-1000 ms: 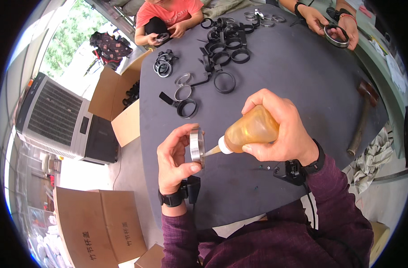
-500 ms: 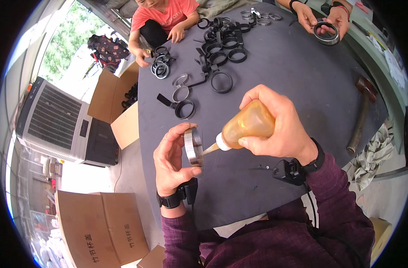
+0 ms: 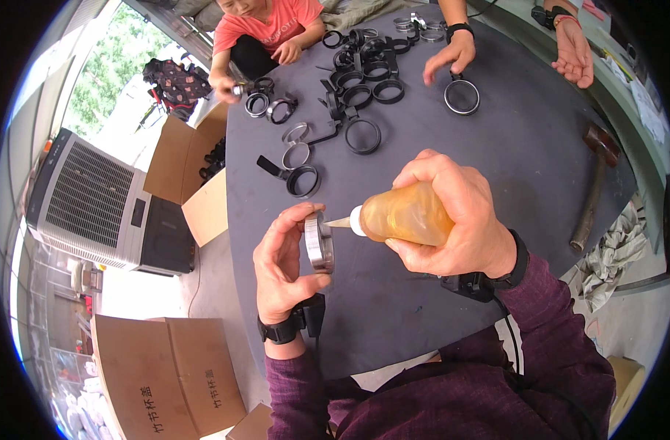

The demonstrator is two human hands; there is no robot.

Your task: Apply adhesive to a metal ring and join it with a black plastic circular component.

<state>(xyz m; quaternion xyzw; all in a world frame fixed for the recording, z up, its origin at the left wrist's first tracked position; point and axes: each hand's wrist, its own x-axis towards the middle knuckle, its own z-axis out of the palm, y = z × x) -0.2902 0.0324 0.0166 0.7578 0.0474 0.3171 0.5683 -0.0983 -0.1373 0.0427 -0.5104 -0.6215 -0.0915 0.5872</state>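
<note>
My left hand (image 3: 285, 257) is closed on a silver metal ring (image 3: 319, 243), holding it on edge above the dark table between thumb and fingers. In my right hand (image 3: 459, 220) is a squeeze bottle (image 3: 406, 214) of amber liquid, tilted nearly level. Its thin nozzle points left, with the tip at the upper inner side of the ring; whether it touches I cannot tell. A black ring with a strap (image 3: 303, 180) lies just beyond my left hand, beside a thin silver ring (image 3: 296, 155).
Black rings (image 3: 363, 136) lie heaped at the table's far middle. A person in a coral shirt (image 3: 269, 33) handles rings at far left; another person's hand (image 3: 452, 55) is by a ring (image 3: 462, 97). A hammer (image 3: 595, 176) lies right. An open carton (image 3: 181, 165) stands left.
The bottle has levelled, and its tip has moved up along the ring. The person at far right has put a ring down on the table and parted their hands. Far-left rings have shifted.
</note>
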